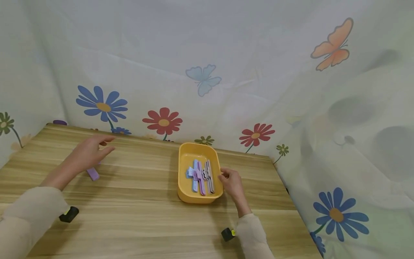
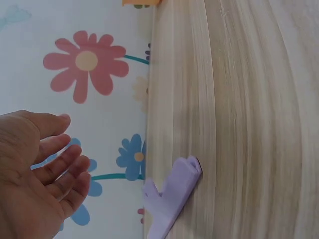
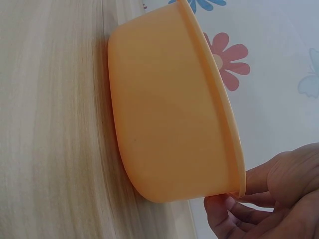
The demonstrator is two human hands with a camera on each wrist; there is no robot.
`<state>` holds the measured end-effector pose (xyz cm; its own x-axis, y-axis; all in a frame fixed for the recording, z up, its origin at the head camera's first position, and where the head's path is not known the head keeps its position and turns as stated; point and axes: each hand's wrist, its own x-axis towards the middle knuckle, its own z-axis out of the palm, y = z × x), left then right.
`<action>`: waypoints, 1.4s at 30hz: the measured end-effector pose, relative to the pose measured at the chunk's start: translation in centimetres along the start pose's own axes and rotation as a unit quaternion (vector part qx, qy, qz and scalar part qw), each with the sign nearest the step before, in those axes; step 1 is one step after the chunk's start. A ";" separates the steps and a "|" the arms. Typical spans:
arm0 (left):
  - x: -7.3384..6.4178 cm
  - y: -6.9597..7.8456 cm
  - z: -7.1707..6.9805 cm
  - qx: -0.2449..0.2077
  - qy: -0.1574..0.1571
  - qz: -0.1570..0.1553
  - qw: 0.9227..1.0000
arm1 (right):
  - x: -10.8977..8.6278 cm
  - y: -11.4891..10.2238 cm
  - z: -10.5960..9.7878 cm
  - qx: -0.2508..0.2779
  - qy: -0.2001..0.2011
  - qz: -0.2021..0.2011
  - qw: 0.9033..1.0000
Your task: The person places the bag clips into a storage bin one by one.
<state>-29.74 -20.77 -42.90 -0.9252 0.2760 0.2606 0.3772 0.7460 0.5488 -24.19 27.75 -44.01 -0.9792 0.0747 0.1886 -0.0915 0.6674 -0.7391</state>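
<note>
My left hand (image 1: 90,153) hovers over the left part of the table with thumb and fingers apart, holding nothing. Partly hidden beneath it in the head view is a purple bag clip (image 1: 93,174); the left wrist view gives a fuller look at this clip (image 2: 174,194), apart from the hand (image 2: 37,174). With my right hand (image 1: 233,182) I pinch the right rim of a yellow plastic bin (image 1: 197,199), thumb outside and fingers over the edge. Inside the bin lie a blue clip (image 1: 195,186), a purple clip (image 1: 202,187) and some greyish clips (image 1: 211,186).
The wood-grain table (image 1: 139,216) ends at a hanging cloth (image 1: 161,54) printed with flowers and butterflies. A small purple object (image 1: 59,122) shows at the far left corner. Black wrist devices (image 1: 69,214) hang at both sleeves.
</note>
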 end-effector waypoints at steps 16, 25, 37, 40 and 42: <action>-1.0 -3.3 0.0 -0.004 0.010 -0.026 1.000 | 0.1 0.0 0.0 -0.003 -0.002 0.010 1.000; -1.3 -4.9 0.7 0.001 0.008 -0.046 0.999 | 0.1 0.2 0.0 -0.001 0.001 0.002 1.000; -1.5 -5.5 1.3 0.020 -0.010 -0.066 0.998 | 0.1 0.0 0.0 -0.002 0.000 0.005 1.000; -1.5 -5.6 1.4 0.023 -0.015 -0.062 0.998 | 0.1 0.0 0.0 0.001 0.000 0.001 1.000; -1.5 -5.7 1.6 0.026 -0.015 -0.057 0.998 | 0.1 0.0 0.0 0.003 -0.001 0.001 1.000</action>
<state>-30.54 -24.48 -47.66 -0.9630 0.2053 0.1746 0.2677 0.8033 0.5320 -24.27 27.76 -44.01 -0.9796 0.0743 0.1868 -0.0916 0.6624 -0.7435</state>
